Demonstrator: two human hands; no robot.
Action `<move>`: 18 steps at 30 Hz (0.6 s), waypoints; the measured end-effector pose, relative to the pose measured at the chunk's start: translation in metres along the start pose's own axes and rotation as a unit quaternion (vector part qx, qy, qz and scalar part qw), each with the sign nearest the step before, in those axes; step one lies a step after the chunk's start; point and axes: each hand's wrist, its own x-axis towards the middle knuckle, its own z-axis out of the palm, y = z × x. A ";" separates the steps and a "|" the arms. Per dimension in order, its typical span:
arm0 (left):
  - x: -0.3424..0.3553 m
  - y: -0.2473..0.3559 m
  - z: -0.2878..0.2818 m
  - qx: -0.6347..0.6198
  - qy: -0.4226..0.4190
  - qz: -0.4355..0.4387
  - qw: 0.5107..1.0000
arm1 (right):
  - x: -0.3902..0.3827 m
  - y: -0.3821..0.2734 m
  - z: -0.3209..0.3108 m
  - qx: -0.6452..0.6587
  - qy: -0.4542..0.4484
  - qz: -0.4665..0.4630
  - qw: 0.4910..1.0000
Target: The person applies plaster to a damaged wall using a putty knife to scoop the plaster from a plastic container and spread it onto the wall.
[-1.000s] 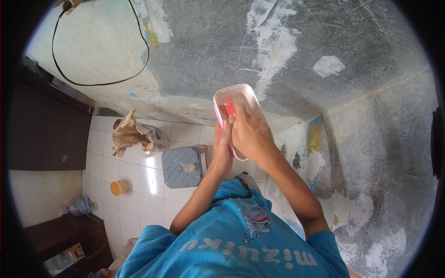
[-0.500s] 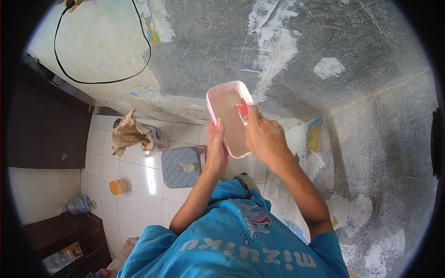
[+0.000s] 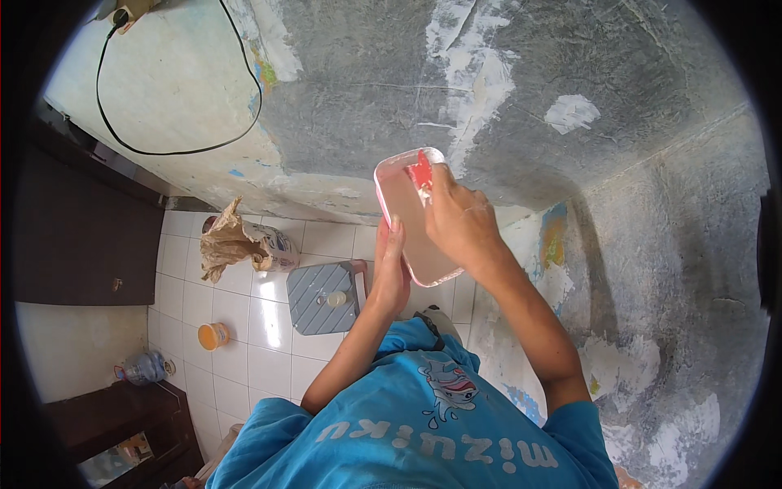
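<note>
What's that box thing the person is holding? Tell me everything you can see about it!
It's an open tub, longer than wide, with rounded corners. It looks like plastic, pale inside with pink on the outside. Some cloudy beige stuff is in it. It's held up in front of the body, its open top showing. The left hand grips its left side, thumb at the rim. The right hand holds a red tool over its far end; whether that touches the tub is unclear.
</note>
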 end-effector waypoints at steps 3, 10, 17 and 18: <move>0.001 -0.003 -0.005 0.014 0.013 0.008 1.000 | -0.001 0.003 -0.012 -0.049 -0.056 0.016 0.997; 0.006 0.002 -0.006 0.022 0.010 0.027 0.999 | -0.032 -0.011 -0.008 0.038 -0.074 0.017 0.996; 0.006 -0.002 -0.006 -0.016 -0.020 -0.008 1.000 | -0.019 -0.006 -0.012 0.106 0.015 0.018 0.994; 0.006 -0.003 -0.007 -0.015 -0.022 -0.007 1.000 | -0.017 -0.003 -0.019 0.099 -0.005 0.033 0.995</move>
